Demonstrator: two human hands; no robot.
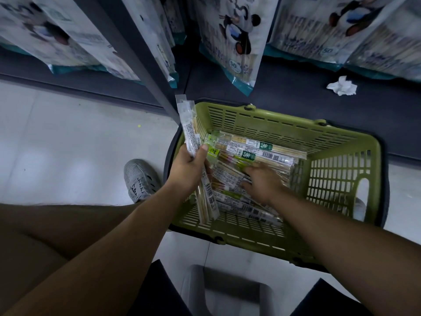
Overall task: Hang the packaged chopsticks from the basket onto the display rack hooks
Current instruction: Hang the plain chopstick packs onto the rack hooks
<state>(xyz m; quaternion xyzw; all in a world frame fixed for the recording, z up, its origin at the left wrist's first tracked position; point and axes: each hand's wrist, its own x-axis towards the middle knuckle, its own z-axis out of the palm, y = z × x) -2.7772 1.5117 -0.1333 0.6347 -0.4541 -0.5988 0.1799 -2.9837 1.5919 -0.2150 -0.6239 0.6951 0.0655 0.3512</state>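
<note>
On the tiled floor (68, 144) a green basket (273, 124) is set. Chopstick packs (190, 133) are clasped in the left grip (188, 166), seemingly gathered for hanging; the right grip (264, 182) is spread over those inside.

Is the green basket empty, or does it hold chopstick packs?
Not empty. Many chopstick packs lie across the green basket floor; the right hand reaches among them, the left hand grips a bundle of packs.

Both bare forearms reach forward; the left hand (190, 165) grips upright packets (188, 131), the right hand (264, 182) lies palm-down, fingers (251, 169) spread.
</note>
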